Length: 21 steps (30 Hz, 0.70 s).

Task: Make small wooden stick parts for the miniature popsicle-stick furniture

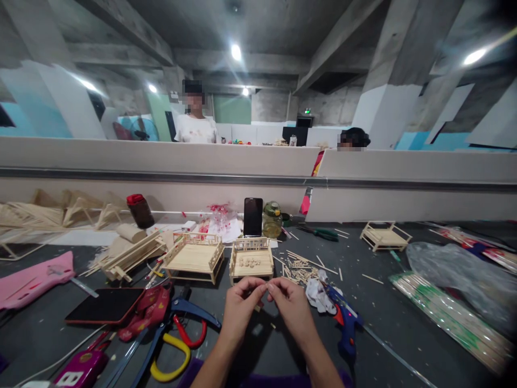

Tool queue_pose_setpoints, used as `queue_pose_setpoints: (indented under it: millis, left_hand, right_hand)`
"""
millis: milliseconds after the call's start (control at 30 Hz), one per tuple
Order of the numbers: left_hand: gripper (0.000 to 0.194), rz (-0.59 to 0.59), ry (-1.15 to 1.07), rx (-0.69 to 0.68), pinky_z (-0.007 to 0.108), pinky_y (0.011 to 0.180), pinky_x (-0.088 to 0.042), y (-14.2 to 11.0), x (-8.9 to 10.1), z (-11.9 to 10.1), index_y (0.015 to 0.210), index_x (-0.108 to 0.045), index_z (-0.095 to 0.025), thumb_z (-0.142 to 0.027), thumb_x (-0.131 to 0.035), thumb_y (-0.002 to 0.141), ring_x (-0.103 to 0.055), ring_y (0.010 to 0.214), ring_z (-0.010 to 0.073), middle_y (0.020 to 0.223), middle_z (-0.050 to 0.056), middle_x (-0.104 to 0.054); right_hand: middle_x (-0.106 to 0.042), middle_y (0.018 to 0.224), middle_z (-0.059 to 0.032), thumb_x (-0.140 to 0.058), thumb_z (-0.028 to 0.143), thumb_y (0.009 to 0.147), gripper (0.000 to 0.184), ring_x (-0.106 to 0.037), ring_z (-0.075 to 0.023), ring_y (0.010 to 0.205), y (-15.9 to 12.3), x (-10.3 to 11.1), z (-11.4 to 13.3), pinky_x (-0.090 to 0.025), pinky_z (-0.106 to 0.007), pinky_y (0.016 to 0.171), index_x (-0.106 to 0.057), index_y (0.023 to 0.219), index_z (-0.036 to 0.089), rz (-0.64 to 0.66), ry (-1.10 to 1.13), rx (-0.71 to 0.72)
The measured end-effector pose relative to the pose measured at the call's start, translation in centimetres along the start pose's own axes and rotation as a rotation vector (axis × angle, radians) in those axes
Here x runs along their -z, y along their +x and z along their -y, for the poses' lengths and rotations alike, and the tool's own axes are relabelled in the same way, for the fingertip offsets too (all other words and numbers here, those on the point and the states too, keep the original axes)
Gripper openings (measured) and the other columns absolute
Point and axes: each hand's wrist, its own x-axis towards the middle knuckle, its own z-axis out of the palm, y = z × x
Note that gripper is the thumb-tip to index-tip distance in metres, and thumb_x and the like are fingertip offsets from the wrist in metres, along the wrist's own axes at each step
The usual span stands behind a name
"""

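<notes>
My left hand [243,303] and my right hand [290,305] meet fingertip to fingertip above the dark tabletop. Both are closed in a pinch, and whatever lies between the fingertips is too small to make out. Just beyond them stands a small wooden model bench [252,263] with a pile of short stick pieces [249,262] on its seat. A second, wider model bench [195,256] is to its left. Right of the benches lies a heap of cut wooden sticks [298,268]. Crumpled white tissue [320,295] and a blue glue gun [346,323] rest beside my right hand.
Left are pliers with blue handles [194,310], scissors with yellow and red loops [173,358], and a dark tablet [104,305]. A phone [253,216] and bottle [272,220] stand behind. Bagged sticks [448,315] lie right. Two people are beyond the partition [242,159].
</notes>
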Motion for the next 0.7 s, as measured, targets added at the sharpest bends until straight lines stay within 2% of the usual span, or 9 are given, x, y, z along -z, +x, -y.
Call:
queue_pose_setpoints:
  millis: [233, 467, 700]
  left_hand:
    - [0.017, 0.034, 0.086, -0.010, 0.021, 0.052, -0.045, -0.1, 0.1, -0.2, 0.072, -0.073, -0.014, -0.030, -0.076, 0.069, -0.054, 0.053, 0.0115, 0.065, 0.003, -0.065]
    - [0.013, 0.058, 0.143, -0.061, 0.023, 0.055, -0.047, -0.3, -0.1, -0.7, 0.073, -0.076, -0.014, -0.025, -0.076, 0.068, -0.058, 0.057, 0.0138, 0.069, 0.005, -0.066]
    - [0.017, 0.077, 0.017, 0.025, 0.023, 0.057, -0.047, -0.2, -0.2, -0.3, 0.075, -0.074, -0.014, -0.029, -0.078, 0.067, -0.057, 0.057, 0.0121, 0.067, 0.003, -0.067]
  right_hand:
    - [-0.058, 0.058, 0.0013, -0.058, 0.034, 0.081, 0.022, -0.051, -0.0136, 0.055, 0.1, 0.5, -0.2, -0.038, -0.023, 0.055, -0.066, 0.071, 0.017, 0.037, -0.021, -0.009]
    - [-0.056, 0.059, 0.0016, -0.058, 0.033, 0.078, 0.020, -0.046, -0.0121, 0.055, 0.0, 0.4, 0.4, -0.035, -0.022, 0.052, -0.062, 0.068, 0.016, 0.007, 0.049, -0.040]
    - [-0.050, 0.058, 0.0041, -0.057, 0.032, 0.077, 0.017, -0.040, -0.0105, 0.053, -0.3, -0.2, 0.8, -0.032, -0.021, 0.050, -0.058, 0.069, 0.016, -0.028, 0.067, -0.058]
